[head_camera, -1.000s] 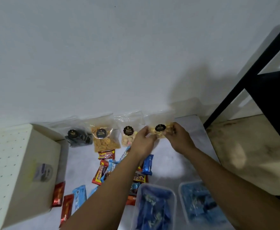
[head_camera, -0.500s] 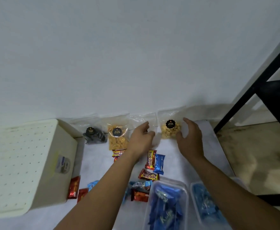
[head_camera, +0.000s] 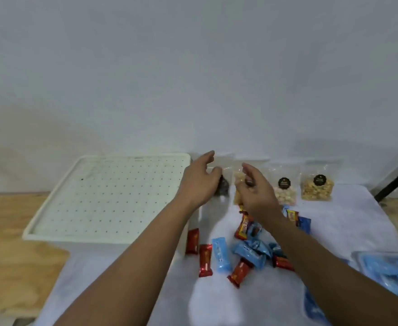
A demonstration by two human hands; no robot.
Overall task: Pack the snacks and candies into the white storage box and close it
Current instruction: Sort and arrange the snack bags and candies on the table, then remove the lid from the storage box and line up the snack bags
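The white storage box (head_camera: 113,196) stands at the left with its perforated lid on. Several clear snack bags lean against the wall: a dark one (head_camera: 224,188), an orange one (head_camera: 238,184), a pale one (head_camera: 285,194) and a yellow one (head_camera: 317,190). My left hand (head_camera: 199,182) hovers over the box's right edge in front of the dark bag, fingers relaxed and empty. My right hand (head_camera: 255,191) hangs in front of the orange bag, fingers loosely curled, holding nothing. Red and blue candy bars (head_camera: 242,250) lie scattered on the white cloth below my arms.
A clear tub of blue packets (head_camera: 388,271) sits at the right edge. Wooden floor (head_camera: 9,255) shows to the left of the cloth. A black metal leg (head_camera: 393,182) slants at the far right. The wall lies close behind the bags.
Both hands let go of the yellow bag, which now leans on the wall, and moved left to the dark and orange bags. The view swung left, showing the whole box lid.
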